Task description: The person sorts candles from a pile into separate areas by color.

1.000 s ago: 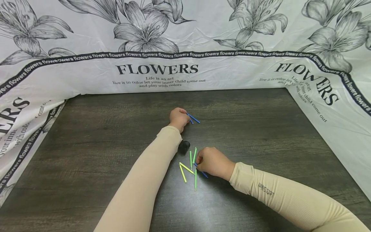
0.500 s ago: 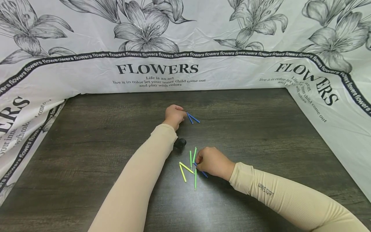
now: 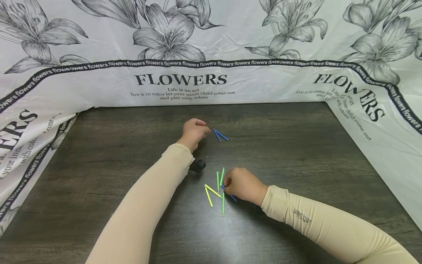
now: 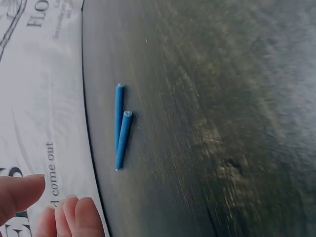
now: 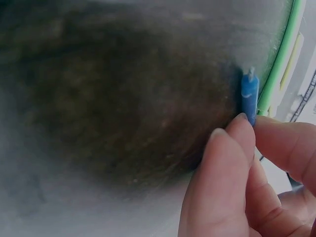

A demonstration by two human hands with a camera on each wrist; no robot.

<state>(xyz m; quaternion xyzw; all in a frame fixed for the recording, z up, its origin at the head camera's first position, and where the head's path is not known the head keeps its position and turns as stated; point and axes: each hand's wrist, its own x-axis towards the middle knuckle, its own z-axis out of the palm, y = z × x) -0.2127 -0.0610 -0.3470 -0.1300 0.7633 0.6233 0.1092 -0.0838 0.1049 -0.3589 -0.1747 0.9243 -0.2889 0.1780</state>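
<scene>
My right hand (image 3: 244,185) pinches a thin blue candle (image 5: 250,96) between thumb and fingers; its wick end sticks out past the fingertips in the right wrist view. The candle's other end shows below the hand in the head view. Farther back, two more blue candles (image 3: 223,136) lie on the table with their left ends together in a narrow V. Just left of them is my left hand (image 3: 192,134), holding nothing, with its thumb (image 4: 22,195) apart from the fingers in the left wrist view.
Green candles (image 3: 223,205) and two yellow candles (image 3: 213,191) lie left of my right hand, set out in slanting lines. A black device (image 3: 197,165) sits at the left wrist. White flower-printed cloth (image 3: 263,86) borders the dark wooden table (image 3: 280,143).
The left hand has let go of the two blue candles and drawn away to the left. My right hand stays in place with its blue candle.
</scene>
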